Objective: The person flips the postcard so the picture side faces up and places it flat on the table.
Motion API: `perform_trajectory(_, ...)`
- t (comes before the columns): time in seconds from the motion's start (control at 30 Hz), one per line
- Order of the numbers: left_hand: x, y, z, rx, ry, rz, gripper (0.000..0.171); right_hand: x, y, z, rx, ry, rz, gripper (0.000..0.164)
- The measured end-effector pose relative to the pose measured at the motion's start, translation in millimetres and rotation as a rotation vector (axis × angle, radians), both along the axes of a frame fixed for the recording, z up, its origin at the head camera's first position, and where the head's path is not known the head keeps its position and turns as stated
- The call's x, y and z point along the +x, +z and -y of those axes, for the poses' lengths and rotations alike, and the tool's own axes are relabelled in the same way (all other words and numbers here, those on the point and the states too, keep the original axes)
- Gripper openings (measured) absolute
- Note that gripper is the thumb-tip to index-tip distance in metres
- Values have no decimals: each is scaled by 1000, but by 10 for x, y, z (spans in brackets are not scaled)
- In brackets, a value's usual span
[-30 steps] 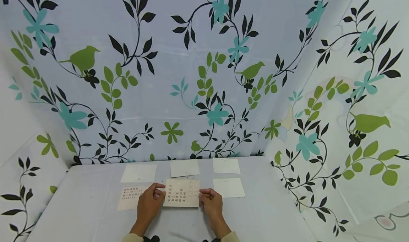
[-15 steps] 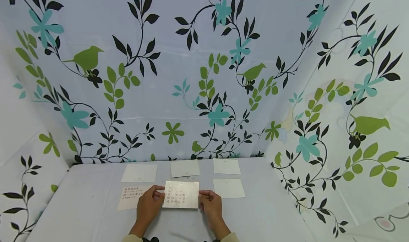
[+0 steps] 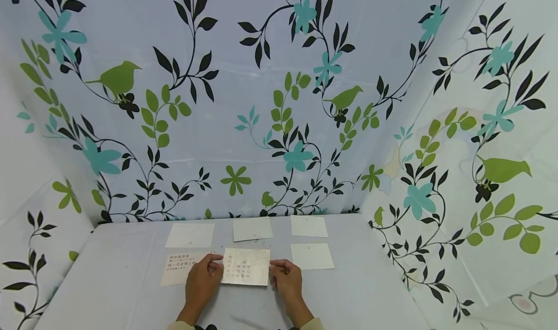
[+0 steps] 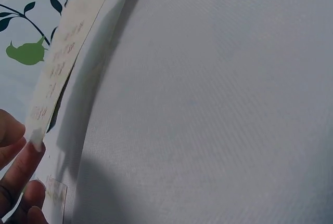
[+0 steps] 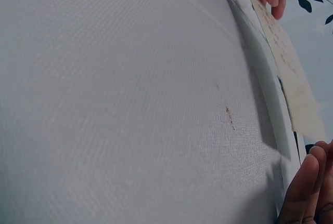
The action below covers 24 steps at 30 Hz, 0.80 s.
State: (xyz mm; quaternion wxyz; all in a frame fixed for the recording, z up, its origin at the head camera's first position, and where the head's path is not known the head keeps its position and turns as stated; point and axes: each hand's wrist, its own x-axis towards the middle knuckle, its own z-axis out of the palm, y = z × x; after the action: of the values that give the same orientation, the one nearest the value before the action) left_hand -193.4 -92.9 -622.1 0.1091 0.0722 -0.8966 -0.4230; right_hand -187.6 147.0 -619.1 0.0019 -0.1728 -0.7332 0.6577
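Observation:
A cream card [image 3: 246,267] with columns of reddish-brown characters is held up over the front of the white-covered table, tilted towards the head camera. My left hand [image 3: 203,279] pinches its left edge between thumb and fingers; in the left wrist view, fingertips [image 4: 35,148] press at the card's corner. On the opposite edge, my right hand [image 3: 287,281] grips the card's right side, thumb and fingers close together. The right wrist view shows the card [image 5: 286,68] stretching between both hands. Another lettered card [image 3: 174,269] lies flat, partly hidden behind my left hand.
Plain cream cards lie face down in the back row: one at left [image 3: 189,235], one in the middle [image 3: 252,229], one at right [image 3: 309,226]. Another blank card [image 3: 312,256] lies right of my hands. A leaf-and-bird patterned curtain [image 3: 261,102] rises behind the table.
The held card has tipped, so its lettering shows fainter, and it has drifted slightly left and down with both hands. Both hands keep their hold; the cards on the table stay put.

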Motion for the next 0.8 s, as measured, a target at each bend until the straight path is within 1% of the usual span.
perform_trajectory(0.13, -12, 7, -12, -10, 15, -26, 24, -7, -8, 0, -3, 1, -6, 15)
perform_trajectory(0.47, -10, 39, -32, -31, -2, 10, 19, -19, -28, -5, -6, -3, -1, 16)
perform_trajectory(0.63, -24, 48, -64, -38, -16, 6, 19, -23, 13, -6, -5, 5, -4, 18)
perform_trajectory(0.8, -29, 97, -100, -44, -26, -22, 18, -35, 65, -29, -8, 14, -18, 19)
